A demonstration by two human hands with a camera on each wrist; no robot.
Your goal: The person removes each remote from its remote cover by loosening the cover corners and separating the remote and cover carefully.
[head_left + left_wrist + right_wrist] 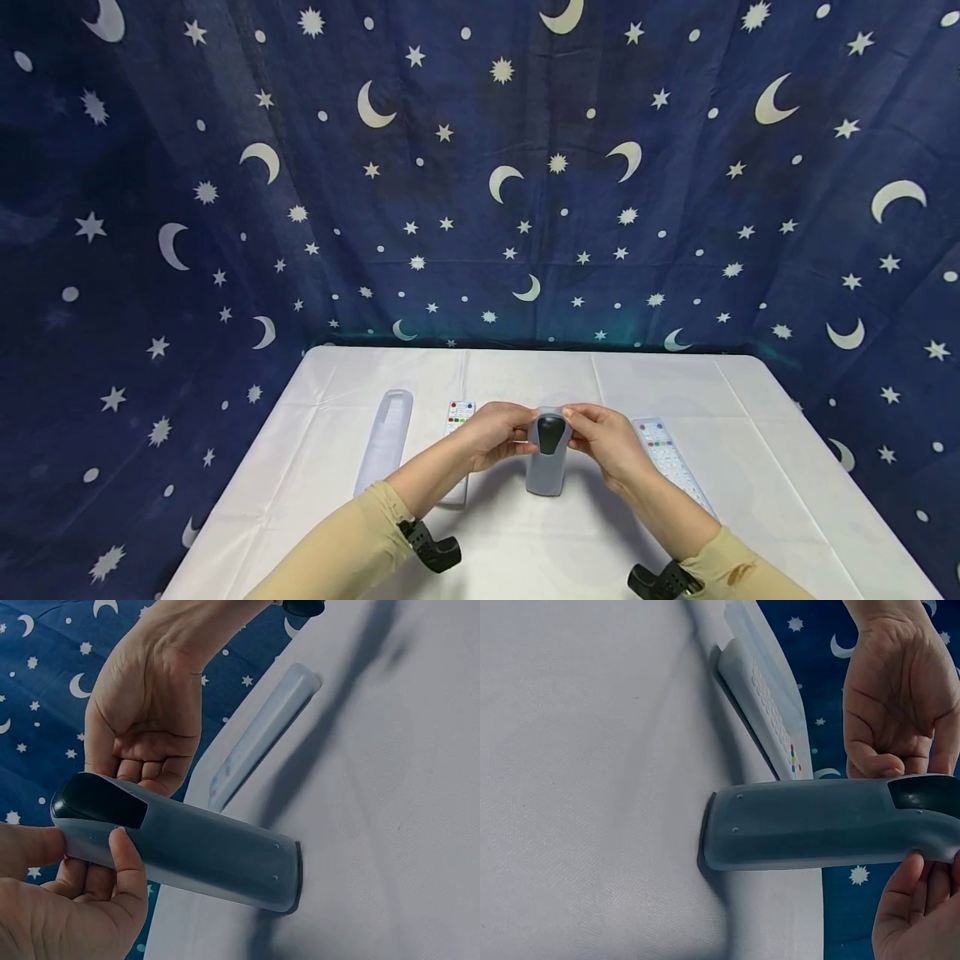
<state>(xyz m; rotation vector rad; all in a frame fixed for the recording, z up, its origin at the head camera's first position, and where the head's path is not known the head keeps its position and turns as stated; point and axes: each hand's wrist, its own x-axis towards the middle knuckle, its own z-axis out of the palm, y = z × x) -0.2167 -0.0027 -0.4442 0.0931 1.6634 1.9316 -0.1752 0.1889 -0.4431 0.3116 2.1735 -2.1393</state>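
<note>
Both hands hold a remote control in a frosted silicone cover, upright at the middle of the table. A dark, glossy part shows through the cutout at its upper end, and its lower end is right at the tabletop. My left hand pinches the cover's upper left edge with thumb and fingers. On the opposite edge, my right hand pinches the cover the same way. From the right wrist, the cover shows two small bumps near its lower end. Its far face is hidden.
A white remote with coloured buttons lies left of centre, partly behind the left arm. Farther left is an empty-looking translucent cover. On the right lies another remote in a clear cover. A starry curtain hangs behind the white table.
</note>
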